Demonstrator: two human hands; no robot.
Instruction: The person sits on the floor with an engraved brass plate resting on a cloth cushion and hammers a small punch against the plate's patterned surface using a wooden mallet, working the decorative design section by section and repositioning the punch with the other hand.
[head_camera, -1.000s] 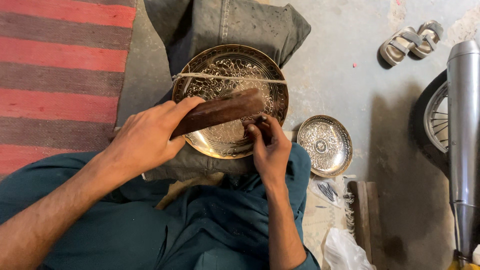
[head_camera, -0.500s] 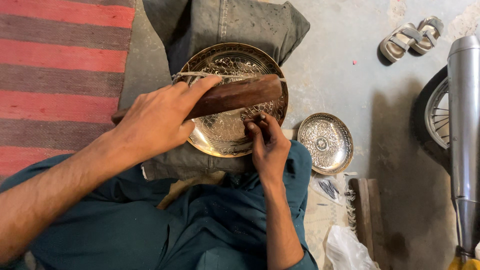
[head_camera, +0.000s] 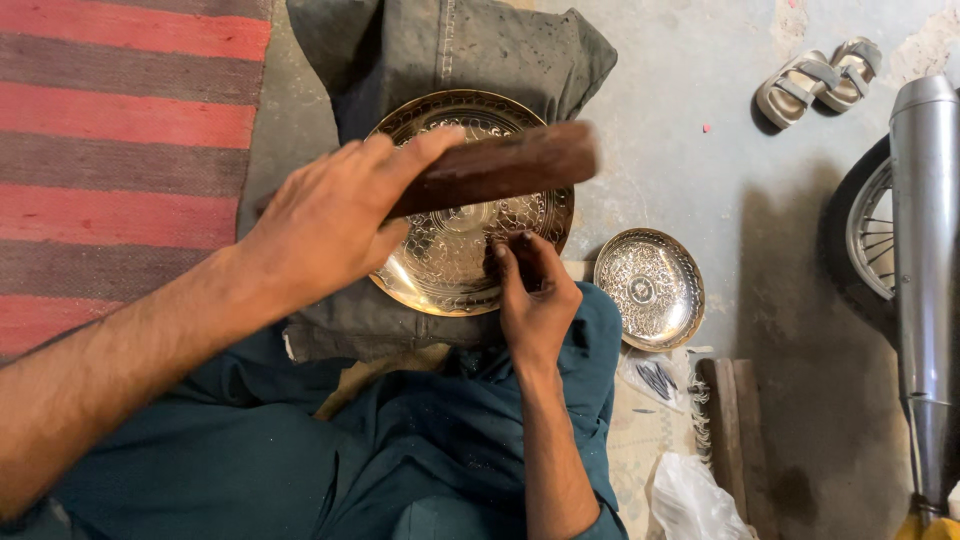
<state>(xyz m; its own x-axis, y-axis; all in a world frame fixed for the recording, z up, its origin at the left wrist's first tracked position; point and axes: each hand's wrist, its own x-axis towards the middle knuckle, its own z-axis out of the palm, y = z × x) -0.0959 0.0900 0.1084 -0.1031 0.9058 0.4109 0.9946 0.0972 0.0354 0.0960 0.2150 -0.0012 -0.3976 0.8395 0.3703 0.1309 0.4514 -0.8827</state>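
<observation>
1. Brass plate (head_camera: 440, 270), engraved w/ scrollwork, lies face up on a grey cushion (head_camera: 460, 50) on the floor, just in front of the person's knees.
2. Wooden block (head_camera: 500, 165) is held across the plate's upper half, above it, near level, its right end blurred.
3. Left hand (head_camera: 330, 215): fingers wrapped tight round the block's left end, thumb on top.
4. Right hand (head_camera: 535, 300) sits at the plate's lower right rim, fingers pinched shut on a small dark tool (head_camera: 497, 258) whose tip meets the plate; can't tell what kind of tool.
5. Small plate (head_camera: 648, 288), silvery and engraved, lies on the floor (head_camera: 700, 180) just right of the right hand, apart from the brass one.
6. Red-striped rug (head_camera: 120, 150) covers the floor's left side.
7. Sandals (head_camera: 820, 80) near the top right corner; wheel (head_camera: 865, 235) and exhaust pipe (head_camera: 925, 260) at the right edge.
8. Plastic bags (head_camera: 690, 495) by the lower right.
</observation>
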